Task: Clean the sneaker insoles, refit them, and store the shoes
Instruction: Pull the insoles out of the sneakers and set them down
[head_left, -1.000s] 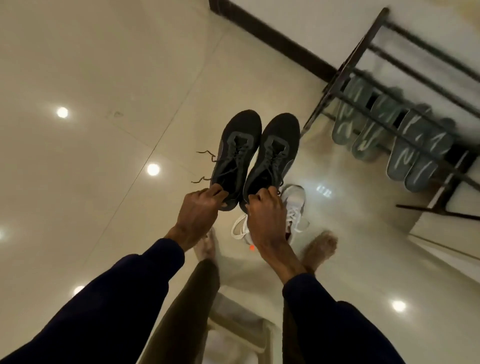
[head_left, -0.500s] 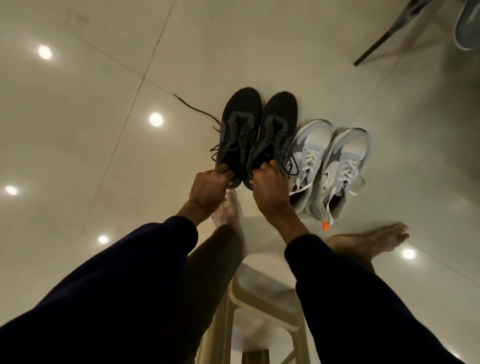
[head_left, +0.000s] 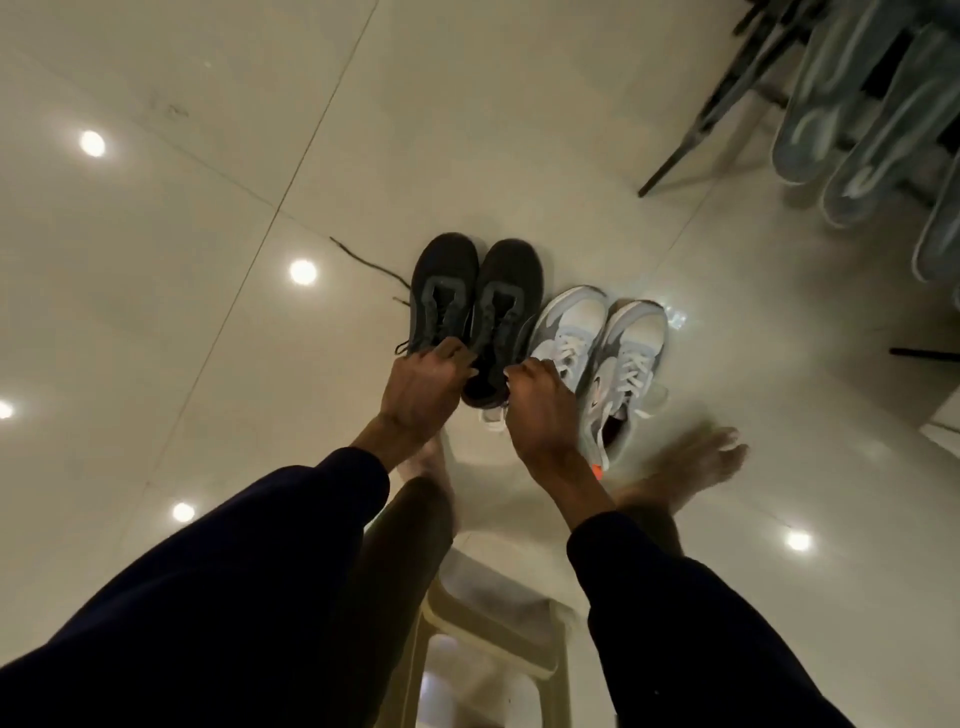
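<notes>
Left hand (head_left: 423, 387) curls its fingers over the collar of the left black shoe (head_left: 444, 286), gripping at the heel end, so the shoe runs out ahead of the knuckles. Right hand (head_left: 540, 415) sits at the heel of the right black shoe (head_left: 506, 301), thumb against the heel, fingers bent down out of sight: pinching or only touching, can't tell. Both black shoes are side by side, touching, soles down on the floor (head_left: 208, 260), long axes parallel, running from the hands straight away from the person, toes farthest out. They lie just left of the grey pair (head_left: 631, 338), the right black shoe against the nearer grey sneaker. The grey pair's toes angle a little to the right of that line. A loose lace (head_left: 363, 260) trails off the left black shoe, on the side away from the grey pair.
</notes>
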